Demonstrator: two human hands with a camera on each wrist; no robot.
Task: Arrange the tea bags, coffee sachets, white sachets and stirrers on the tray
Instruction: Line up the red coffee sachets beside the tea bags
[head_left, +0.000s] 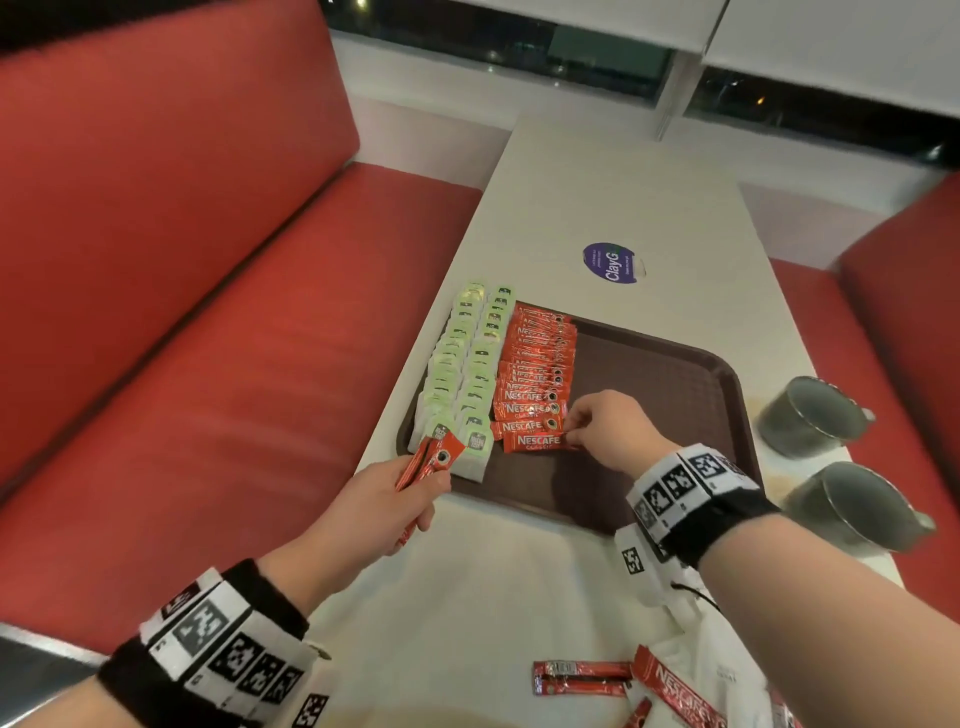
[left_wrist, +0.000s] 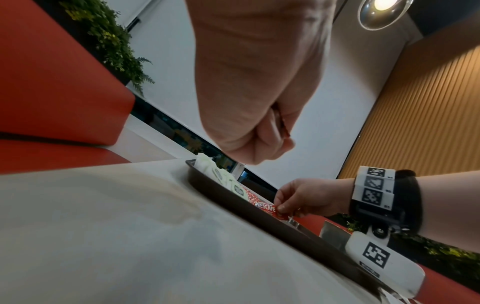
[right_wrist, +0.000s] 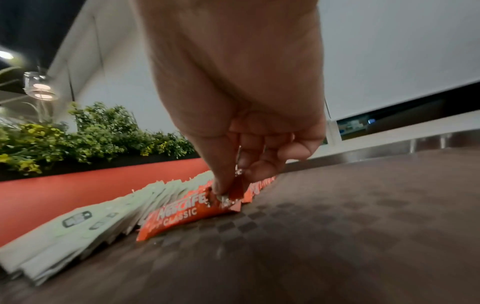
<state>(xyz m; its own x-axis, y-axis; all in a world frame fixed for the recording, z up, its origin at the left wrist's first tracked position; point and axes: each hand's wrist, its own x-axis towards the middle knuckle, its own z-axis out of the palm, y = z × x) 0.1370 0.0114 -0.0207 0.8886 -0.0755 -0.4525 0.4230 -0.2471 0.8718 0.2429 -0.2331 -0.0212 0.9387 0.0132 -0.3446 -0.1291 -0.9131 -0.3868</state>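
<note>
A dark brown tray (head_left: 670, 374) lies on the white table. Two rows of pale green tea bags (head_left: 462, 364) run along its left side, with a row of red coffee sachets (head_left: 537, 364) beside them. My right hand (head_left: 608, 426) pinches the right end of the nearest coffee sachet (head_left: 535, 442), which lies flat on the tray (right_wrist: 337, 226) at the near end of the red row; the pinched sachet (right_wrist: 176, 214) shows in the right wrist view. My left hand (head_left: 384, 499) grips a small bundle of coffee sachets (head_left: 431, 460) over the tray's near left corner.
Two dark metal cups (head_left: 810, 415) (head_left: 852, 506) stand on the table right of the tray. Loose coffee sachets (head_left: 582, 678) and a white plastic bag (head_left: 701, 670) lie near the front edge. A purple sticker (head_left: 610, 262) sits behind the tray. Red bench seats (head_left: 208, 322) flank the table.
</note>
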